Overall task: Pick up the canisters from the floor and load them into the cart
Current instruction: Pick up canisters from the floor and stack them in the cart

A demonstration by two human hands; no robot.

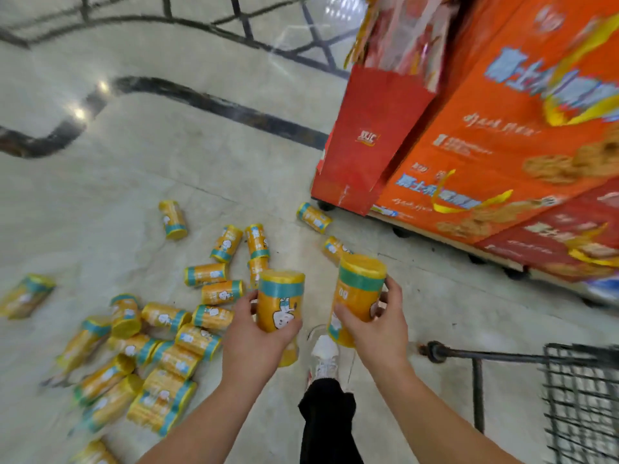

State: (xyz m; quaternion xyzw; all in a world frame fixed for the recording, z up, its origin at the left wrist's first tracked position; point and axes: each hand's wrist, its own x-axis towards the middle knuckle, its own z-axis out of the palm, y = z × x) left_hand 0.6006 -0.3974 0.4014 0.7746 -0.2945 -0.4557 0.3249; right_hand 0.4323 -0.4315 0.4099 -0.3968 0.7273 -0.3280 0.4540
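With left grip (pixel 254 343) and right grip (pixel 382 333) each clamped on a canister (pixel 279 301), both were best carried upright to the cart (pixel 576 390) right of them.

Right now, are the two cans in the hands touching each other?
Apart. The head view shows bare floor between the left-hand canister and the right-hand canister.

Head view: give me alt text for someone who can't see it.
The left hand grips one yellow canister and the right hand a second canister, both upright above the floor. Many more canisters lie scattered at left; a wire cart stands at lower right, an orange display stand upper right.
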